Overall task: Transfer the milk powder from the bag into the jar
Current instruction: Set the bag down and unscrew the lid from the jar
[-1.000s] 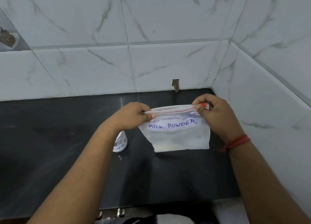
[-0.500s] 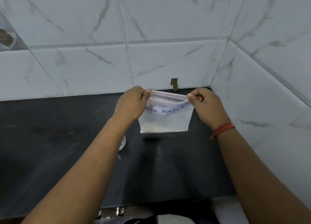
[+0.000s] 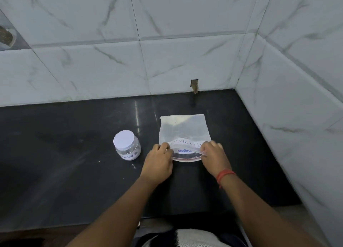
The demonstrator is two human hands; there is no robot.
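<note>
Milk powder bag (image 3: 183,129): clear zip-lock pouch, lying flat on the black countertop (image 3: 74,172), mouth toward the near edge, sealed bottom toward the far wall. Handwritten label reads upside down; red zip strip along the near lip, mouth pulled apart into an oval. Left hand (image 3: 157,163): fingers curled, pinching the left end of the mouth. Right hand (image 3: 213,157): fingers curled, pinching the right end of the mouth; red thread band (image 3: 225,174) at its wrist. Jar (image 3: 127,144): small, clear, white lid on, upright, left of the bag, just beside the left hand, not touching it. White marbled wall tiles (image 3: 167,61) behind and to the right.
</note>
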